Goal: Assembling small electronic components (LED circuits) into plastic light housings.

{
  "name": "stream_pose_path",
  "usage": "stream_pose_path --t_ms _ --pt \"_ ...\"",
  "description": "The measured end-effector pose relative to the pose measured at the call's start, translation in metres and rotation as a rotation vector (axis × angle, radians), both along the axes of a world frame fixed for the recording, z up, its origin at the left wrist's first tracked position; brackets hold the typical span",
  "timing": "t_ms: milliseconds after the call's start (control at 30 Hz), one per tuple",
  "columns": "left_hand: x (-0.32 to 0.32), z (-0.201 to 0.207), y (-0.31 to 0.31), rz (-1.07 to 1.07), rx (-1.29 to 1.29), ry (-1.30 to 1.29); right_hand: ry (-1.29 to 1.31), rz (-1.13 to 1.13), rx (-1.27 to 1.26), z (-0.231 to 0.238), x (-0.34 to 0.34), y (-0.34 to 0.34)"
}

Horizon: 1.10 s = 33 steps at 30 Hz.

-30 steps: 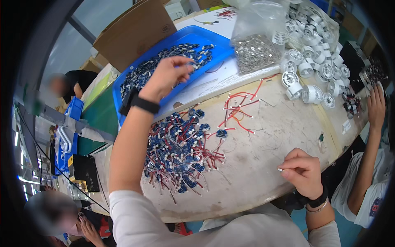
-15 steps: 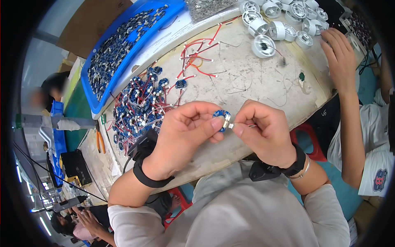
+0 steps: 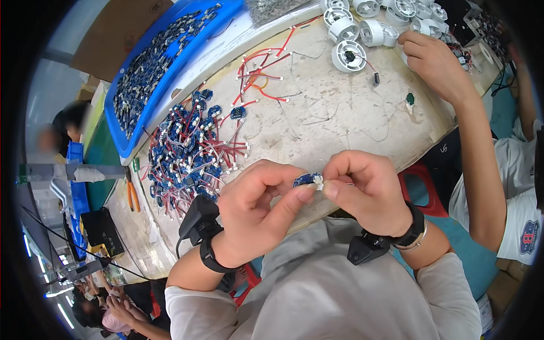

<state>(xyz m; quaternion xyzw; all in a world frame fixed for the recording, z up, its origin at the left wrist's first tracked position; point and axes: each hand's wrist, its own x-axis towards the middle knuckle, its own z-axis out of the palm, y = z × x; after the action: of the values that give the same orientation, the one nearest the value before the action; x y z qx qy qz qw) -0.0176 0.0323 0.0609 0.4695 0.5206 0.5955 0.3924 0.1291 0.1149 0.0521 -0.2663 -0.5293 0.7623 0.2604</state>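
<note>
Just below the middle of the frame, the left hand (image 3: 255,205) pinches a round blue circuit board (image 3: 304,180), apparently to steady it for the right hand (image 3: 365,191), whose thumb and fingertips grip a small white plastic connector (image 3: 319,186) at its edge. Whether they're joined, I can't tell. A heap of wired blue boards (image 3: 187,147) lies left on the pale, scuffed table (image 3: 334,130), probably for easy reach.
</note>
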Motion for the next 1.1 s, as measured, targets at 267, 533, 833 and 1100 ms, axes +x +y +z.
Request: stream_pose_path --t_ms 267,533,833,1100 --pt "0.002 0.002 -0.002 0.057 0.17 0.476 -0.088 -0.246 0.873 0.003 0.005 -0.008" --pt "0.004 0.001 0.0 -0.029 0.022 0.014 -0.059 -0.149 0.763 0.005 0.01 -0.002" --pt "0.006 0.005 0.001 -0.154 -0.03 -0.121 0.072 0.075 0.315 0.003 0.019 0.005" --pt "0.006 0.001 0.0 -0.124 0.006 0.023 0.023 0.06 0.432 -0.005 0.017 0.006"
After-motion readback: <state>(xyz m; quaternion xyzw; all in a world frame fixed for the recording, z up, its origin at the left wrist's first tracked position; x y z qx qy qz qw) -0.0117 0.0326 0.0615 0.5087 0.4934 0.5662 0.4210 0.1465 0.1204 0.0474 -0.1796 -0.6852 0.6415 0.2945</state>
